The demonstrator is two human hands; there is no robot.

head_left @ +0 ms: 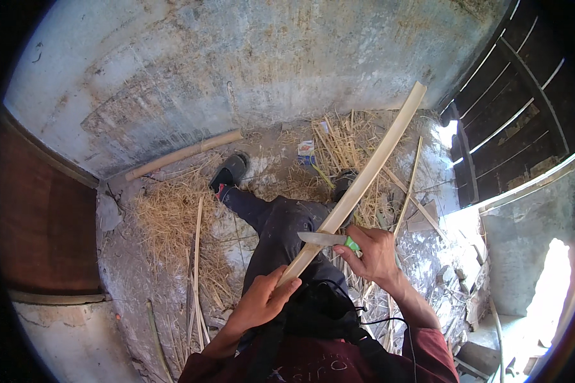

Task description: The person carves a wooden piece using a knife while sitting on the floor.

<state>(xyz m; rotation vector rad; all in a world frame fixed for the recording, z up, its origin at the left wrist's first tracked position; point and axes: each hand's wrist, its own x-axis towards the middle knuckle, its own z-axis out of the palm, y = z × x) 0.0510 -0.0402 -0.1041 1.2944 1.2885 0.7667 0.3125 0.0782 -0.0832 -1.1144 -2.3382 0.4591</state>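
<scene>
A long, pale split bamboo strip runs from my lap up toward the far right, its hollow inner face showing. My left hand is closed round its near end. In my right hand is a knife with a green handle, the fingers wrapped about the grip. The blade lies across the strip, a little beyond my left hand, pointing left. Whether the edge bites into the bamboo I cannot tell.
Straw-like shavings lie heaped on the floor to the left. More shavings and thin strips are scattered beyond my legs. A bamboo length rests along the stained wall. Rubble lies to the right, below a dark slatted panel.
</scene>
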